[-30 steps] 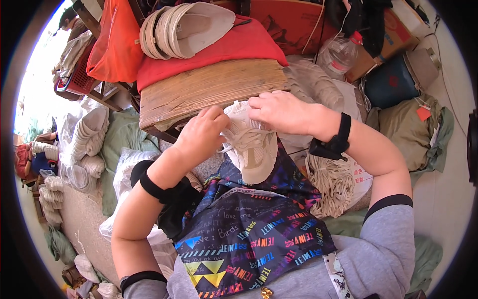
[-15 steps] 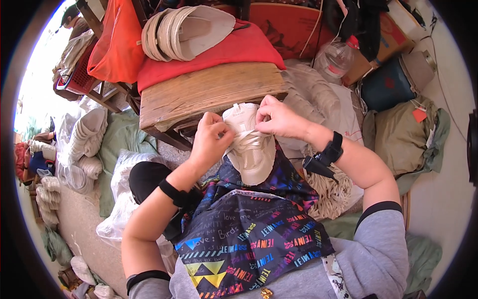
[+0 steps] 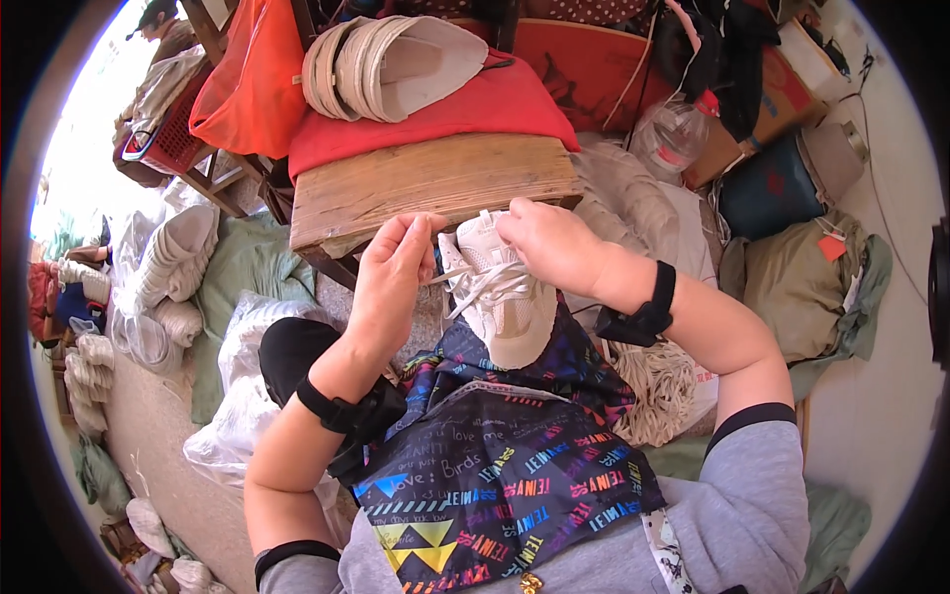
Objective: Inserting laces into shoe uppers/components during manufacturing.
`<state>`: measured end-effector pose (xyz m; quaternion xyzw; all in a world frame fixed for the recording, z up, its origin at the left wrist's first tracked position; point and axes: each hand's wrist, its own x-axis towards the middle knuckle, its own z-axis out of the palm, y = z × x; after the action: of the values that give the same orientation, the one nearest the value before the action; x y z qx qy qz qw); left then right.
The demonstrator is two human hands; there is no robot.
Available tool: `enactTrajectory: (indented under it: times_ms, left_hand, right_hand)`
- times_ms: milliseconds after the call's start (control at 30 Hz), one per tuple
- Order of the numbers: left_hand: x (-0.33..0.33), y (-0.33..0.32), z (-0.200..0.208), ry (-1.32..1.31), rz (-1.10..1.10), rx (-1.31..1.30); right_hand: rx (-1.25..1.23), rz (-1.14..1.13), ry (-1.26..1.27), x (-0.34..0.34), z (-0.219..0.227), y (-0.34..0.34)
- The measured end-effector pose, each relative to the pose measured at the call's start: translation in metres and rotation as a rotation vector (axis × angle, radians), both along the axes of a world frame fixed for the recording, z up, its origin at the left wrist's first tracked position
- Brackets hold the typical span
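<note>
Shoe [image 3: 515, 332]: between left hand [image 3: 389, 282] and right hand [image 3: 554, 246], before the table [image 3: 426, 188]
Table: bears cloth [image 3: 435, 137], with stacked shoe pieces [image 3: 426, 74] on top
Bottle [image 3: 665, 139]: right of table
Laces [image 3: 658, 391]: right of shoe
Basket [image 3: 170, 142]: left of table

Between the fingers [image 3: 404, 238], the sneaker [image 3: 519, 332] is off-white with cream laces [image 3: 487, 288]. Below them, the apron [image 3: 524, 465] is black with multicoloured lettering and yellow triangles; beyond them, the worktop [image 3: 426, 186] is grained brown, its cloth [image 3: 520, 111] red.

My right hand [image 3: 550, 247] touches the cream lace-up sneaker [image 3: 517, 332]; my left hand [image 3: 394, 277], pinched together, is just left of it. A wooden bench [image 3: 426, 188] stands beyond the sneaker, heaped cords [image 3: 658, 391] to the sneaker's right.
</note>
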<state>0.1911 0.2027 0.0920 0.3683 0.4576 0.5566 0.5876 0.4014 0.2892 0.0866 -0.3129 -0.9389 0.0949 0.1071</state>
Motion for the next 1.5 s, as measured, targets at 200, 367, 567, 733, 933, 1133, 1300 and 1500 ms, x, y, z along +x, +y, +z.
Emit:
enactTrajectory:
  times_ms: [200,367,567,733,933,1133,1300,1500]
  left_hand:
    - [-0.004,-0.016,-0.027,-0.106,0.085,-0.142]
    - [-0.009,-0.021,-0.037,-0.188,0.082,-0.151]
    - [-0.012,-0.024,-0.045,-0.197,0.073,-0.123]
    - [-0.006,-0.025,-0.043,-0.086,0.049,-0.103]
    - [-0.002,-0.024,-0.052,-0.001,0.028,-0.062]
    - [0.010,-0.019,-0.050,0.681,0.096,0.230]
    - [0.020,-0.003,-0.051,1.001,0.113,0.495]
    - [0.033,0.006,-0.044,1.319,0.114,0.582]
  right_hand:
    - [0.290,0.043,-0.222,-0.021,0.001,-0.020]
    - [0.247,0.070,-0.193,-0.025,-0.003,-0.025]
    - [-0.001,-0.117,-0.082,-0.029,-0.009,-0.024]
    - [-0.108,-0.052,-0.107,-0.038,0.008,-0.021]
    - [0.108,0.149,-0.115,-0.038,-0.002,-0.014]
    - [-0.178,0.045,0.215,-0.043,-0.017,-0.003]
    - [-0.684,-0.172,0.750,-0.062,0.035,0.012]
    - [-0.447,-0.006,0.644,-0.042,0.044,0.014]
